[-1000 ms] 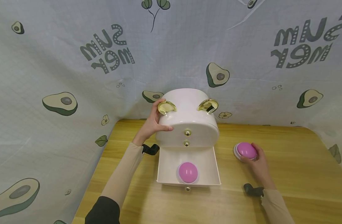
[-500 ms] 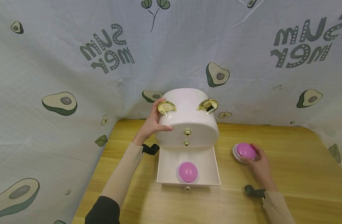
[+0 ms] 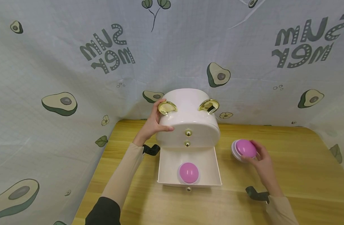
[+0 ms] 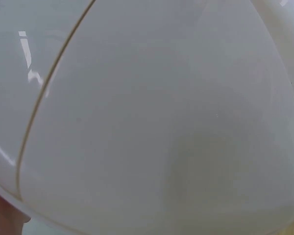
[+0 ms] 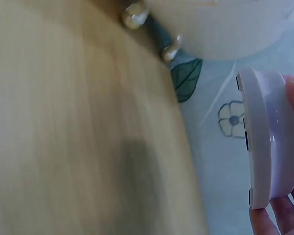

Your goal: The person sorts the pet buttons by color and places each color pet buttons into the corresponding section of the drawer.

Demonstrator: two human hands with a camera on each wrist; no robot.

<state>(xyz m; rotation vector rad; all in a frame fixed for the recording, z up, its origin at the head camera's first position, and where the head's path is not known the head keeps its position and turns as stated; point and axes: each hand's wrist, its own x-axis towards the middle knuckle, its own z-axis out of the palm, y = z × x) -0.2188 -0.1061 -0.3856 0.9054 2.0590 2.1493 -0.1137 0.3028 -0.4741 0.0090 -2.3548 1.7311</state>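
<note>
A white drawer box [image 3: 189, 109] with gold ears stands near the back of the table. My left hand [image 3: 150, 126] grips its left side, the thumb on the front and the fingers beside the left ear. The lowest drawer [image 3: 169, 162] is pulled out, and a pink-domed round button [image 3: 189, 172] with a white base lies in it. To the right, my right hand [image 3: 263, 164] holds a second pink-domed button [image 3: 246, 148] by its edge. In the right wrist view, that button's white base [image 5: 269, 142] is raised off the wood and shows small dark marks underneath.
The box and drawer sit on a wooden table [image 3: 295, 168]. A pale cloth [image 3: 172, 62] with avocado prints hangs behind and to the sides. Gold knobs [image 3: 188, 133] stick out from the box front.
My right hand has lifted the second button off the table and moved it slightly left, tilting it. The left hand, box and drawer stay as they were.
</note>
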